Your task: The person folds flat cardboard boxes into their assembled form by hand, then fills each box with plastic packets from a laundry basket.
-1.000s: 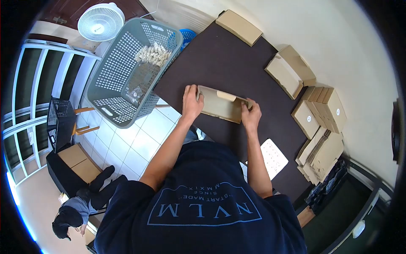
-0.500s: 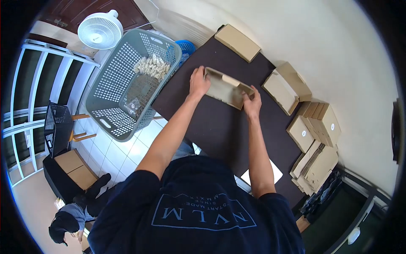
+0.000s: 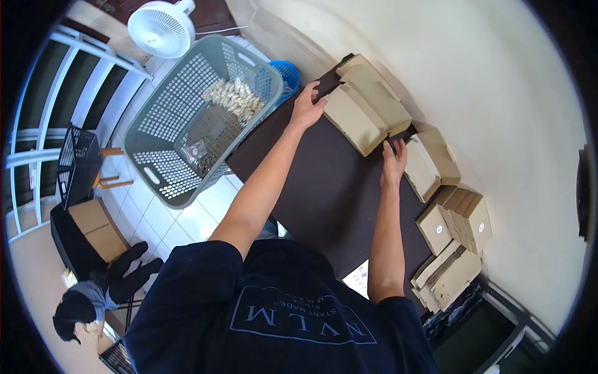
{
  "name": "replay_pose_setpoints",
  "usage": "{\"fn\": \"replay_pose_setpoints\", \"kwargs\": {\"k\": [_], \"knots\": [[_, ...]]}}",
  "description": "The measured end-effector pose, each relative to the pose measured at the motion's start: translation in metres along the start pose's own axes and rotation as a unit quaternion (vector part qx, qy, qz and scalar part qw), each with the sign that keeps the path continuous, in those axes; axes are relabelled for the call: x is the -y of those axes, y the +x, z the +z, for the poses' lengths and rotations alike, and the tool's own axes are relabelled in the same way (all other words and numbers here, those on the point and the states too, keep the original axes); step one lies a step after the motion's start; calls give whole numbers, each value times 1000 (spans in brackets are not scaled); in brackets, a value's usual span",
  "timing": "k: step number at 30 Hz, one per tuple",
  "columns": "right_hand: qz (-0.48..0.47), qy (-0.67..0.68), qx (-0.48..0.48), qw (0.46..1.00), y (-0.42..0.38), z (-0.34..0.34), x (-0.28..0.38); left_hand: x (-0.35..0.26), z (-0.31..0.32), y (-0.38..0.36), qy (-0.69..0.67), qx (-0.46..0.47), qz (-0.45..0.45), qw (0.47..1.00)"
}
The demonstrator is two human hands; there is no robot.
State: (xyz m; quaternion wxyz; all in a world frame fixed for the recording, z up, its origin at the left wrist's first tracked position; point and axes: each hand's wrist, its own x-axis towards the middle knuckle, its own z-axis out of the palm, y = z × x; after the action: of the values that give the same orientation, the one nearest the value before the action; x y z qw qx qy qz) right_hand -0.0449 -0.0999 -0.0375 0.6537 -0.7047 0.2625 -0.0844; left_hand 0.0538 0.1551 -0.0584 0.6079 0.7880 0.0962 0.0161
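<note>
An open cardboard box (image 3: 355,118) lies near the far edge of the dark table (image 3: 336,187), its lid raised toward the wall. My left hand (image 3: 308,108) is open at the box's left end, fingers apart and the thumb right at its corner. Just off the right end of the box is my right hand (image 3: 393,163), also open, its fingers pointing toward the wall. Part of another cardboard box (image 3: 364,65) shows behind the raised lid. To the right of my right hand stands a second open box (image 3: 423,171).
Folded boxes (image 3: 464,218) and flattened cardboard (image 3: 448,277) line the table's right side. A white sheet (image 3: 357,278) lies by my right forearm. Left of the table are a large grey basket (image 3: 205,124), a blue basket (image 3: 286,75) and a fan (image 3: 162,29). Another person (image 3: 93,299) sits at lower left.
The box has moved away from me toward the wall, and its lid now stands raised. Both hands followed it and have loosened from its ends. The camera view has shifted slightly.
</note>
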Motion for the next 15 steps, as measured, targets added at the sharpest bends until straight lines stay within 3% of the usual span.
{"fn": "replay_pose_setpoints", "kwargs": {"k": [5,10,15], "knots": [[68,106,3,992,-75,-12,-13,7,-61,-94,-62,-59,-33,996],[143,83,64,984,-151,-1,-24,33,-119,-178,-148,-45,-88,984],[176,65,83,979,-180,43,-15,39,-191,-211,-145,-66,-59,985]]}}
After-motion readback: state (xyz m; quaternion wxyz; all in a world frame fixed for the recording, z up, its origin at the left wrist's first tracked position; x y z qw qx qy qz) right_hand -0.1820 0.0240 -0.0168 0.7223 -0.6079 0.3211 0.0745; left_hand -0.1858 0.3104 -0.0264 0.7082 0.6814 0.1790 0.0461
